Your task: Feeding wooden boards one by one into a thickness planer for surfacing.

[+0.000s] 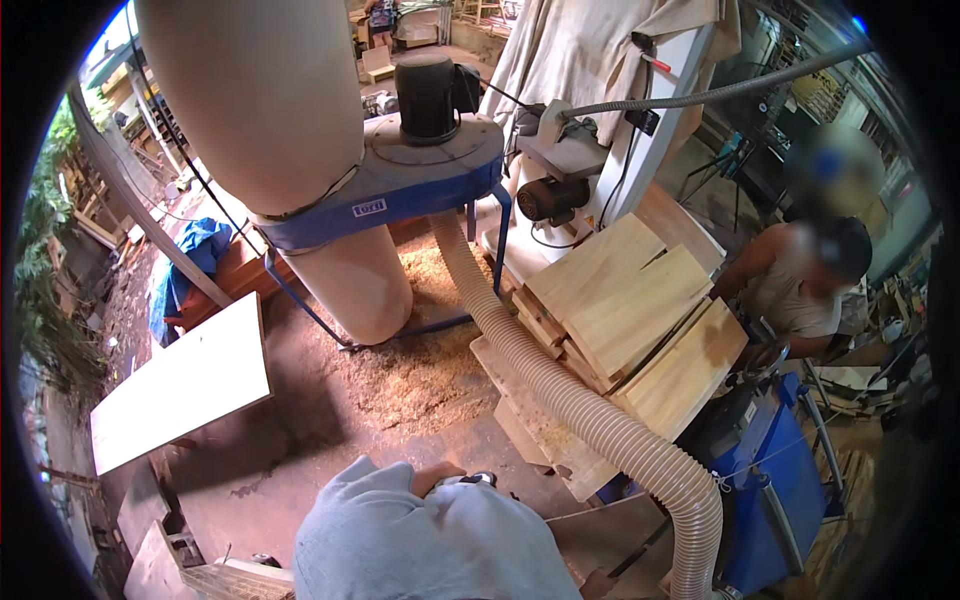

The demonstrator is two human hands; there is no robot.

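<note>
My blue-grey shirt [430, 540] fills the lower middle. Just beyond its edge shows a small patch of bare skin [437, 476] beside a white and black item [478, 479]; whether this is my left hand I cannot make out. Only a small part of my right hand [598, 583] shows at the lower edge. It is at the near end of a dark bar [640, 550], its fingers mostly hidden. To the right, a ribbed beige hose [570, 385] curves down past a stack of light wooden boards [640, 300].
A blue dust collector [385, 200] with large pale bags stands ahead, sawdust [410, 385] heaped beneath it. A white panel [185, 385] lies at left. Another person [800, 280] leans beside the boards at right, near a blue machine [770, 510]. A grey hose [720, 95] hangs overhead.
</note>
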